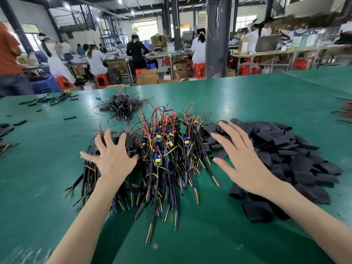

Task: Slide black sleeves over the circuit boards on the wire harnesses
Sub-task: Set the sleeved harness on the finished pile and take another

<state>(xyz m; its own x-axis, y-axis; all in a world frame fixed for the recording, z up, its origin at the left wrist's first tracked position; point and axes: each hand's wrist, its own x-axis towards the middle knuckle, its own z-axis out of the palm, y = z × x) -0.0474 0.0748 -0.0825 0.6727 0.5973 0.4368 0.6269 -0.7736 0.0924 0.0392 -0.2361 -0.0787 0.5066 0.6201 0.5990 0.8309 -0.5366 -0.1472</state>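
Head view is showing a green table (247, 96) with three heaps lying side by side close to the person. The left hand (112, 157) is resting on the sleeved harnesses (131, 141) at the left, its fingers spread wide and only slightly bent, gripping nothing that can be made out. The right hand (242, 159) is reaching out flat, fingers straight and spread, over the near edge of the black sleeves (289, 149) piled at the right (whether the fingertips are touching them is unclear), and it is holding nothing. Between the two hands the wire harnesses (171, 159) are lying in a tangle, small circuit boards (182, 128) showing among red, yellow and blue wires. Farther back, well apart, a far bundle (122, 105) of sleeved wires is sitting on the table.
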